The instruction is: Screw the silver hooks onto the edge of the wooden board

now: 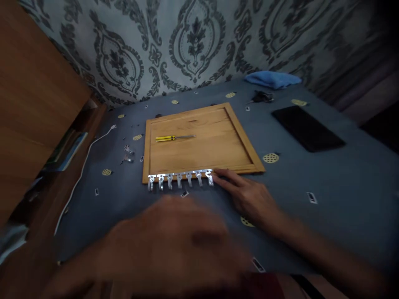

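A framed wooden panel (205,120) lies flat on the table. Along its near edge runs a silver metal hook rail (179,179), with several hooks pointing toward me. The fingers of my right hand (249,197) are closed on the rail's right end, against the panel's edge. Low in the foreground, my left hand (168,241) is smeared by motion; its fingers cannot be made out. It is apart from the rail and nearer to me. On the panel rests a screwdriver (176,138) with a yellow handle, its shaft pointing right.
Loose metal hooks (127,157) lie left of the panel, with tiny dark bits beyond them. A white cable (85,166) runs along the table's left side. To the right are a black flat device (307,128), a dark bundle (262,97) and a blue cloth (274,79).
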Demonstrator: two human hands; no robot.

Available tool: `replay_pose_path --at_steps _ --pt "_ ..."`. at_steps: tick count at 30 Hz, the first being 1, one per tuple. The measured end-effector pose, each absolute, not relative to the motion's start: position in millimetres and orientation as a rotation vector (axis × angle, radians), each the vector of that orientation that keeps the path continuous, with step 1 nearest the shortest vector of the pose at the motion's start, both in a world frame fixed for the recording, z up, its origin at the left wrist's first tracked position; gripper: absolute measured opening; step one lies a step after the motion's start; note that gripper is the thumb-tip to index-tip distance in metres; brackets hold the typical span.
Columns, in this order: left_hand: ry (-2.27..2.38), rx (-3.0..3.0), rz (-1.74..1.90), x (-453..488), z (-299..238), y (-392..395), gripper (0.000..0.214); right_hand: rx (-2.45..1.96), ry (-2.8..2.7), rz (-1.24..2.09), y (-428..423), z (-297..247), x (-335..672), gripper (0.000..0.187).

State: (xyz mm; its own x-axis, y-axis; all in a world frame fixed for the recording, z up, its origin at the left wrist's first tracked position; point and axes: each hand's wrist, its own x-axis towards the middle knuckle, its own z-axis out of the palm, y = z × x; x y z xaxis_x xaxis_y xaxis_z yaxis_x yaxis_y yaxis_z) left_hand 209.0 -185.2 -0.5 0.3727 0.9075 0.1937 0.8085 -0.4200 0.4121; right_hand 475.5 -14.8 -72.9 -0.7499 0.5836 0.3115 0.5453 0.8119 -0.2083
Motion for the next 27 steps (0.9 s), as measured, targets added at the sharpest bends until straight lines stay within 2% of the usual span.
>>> replay_pose_path --at_steps 1,3,5,9,16,27 --pt "1.436 2.453 0.547 208.3 11.8 -146.1 0.030 -0.861 -2.636 0.139 -15.2 -71.6 474.8 0.069" --pt "1.551 2.455 0.548 208.0 24.7 -89.5 0.029 -0.859 -2.645 0.131 -15.4 -69.9 473.5 0.070" --pt "1.691 2.384 0.501 207.9 22.6 -63.0 0.041 -0.843 -2.648 0.125 -15.1 -69.6 472.6 0.071" --pt "1.698 2.324 0.331 209.2 1.4 -58.4 0.051 -0.832 -2.642 0.108 -15.0 -70.2 472.2 0.071" --pt "1.650 2.332 0.240 216.0 -8.1 -54.0 0.040 -0.800 -2.613 0.131 -15.5 -70.4 472.9 0.065" --pt "1.639 2.316 0.257 215.1 -10.1 -54.5 0.030 -0.820 -2.620 0.114 -15.1 -68.5 471.6 0.069"
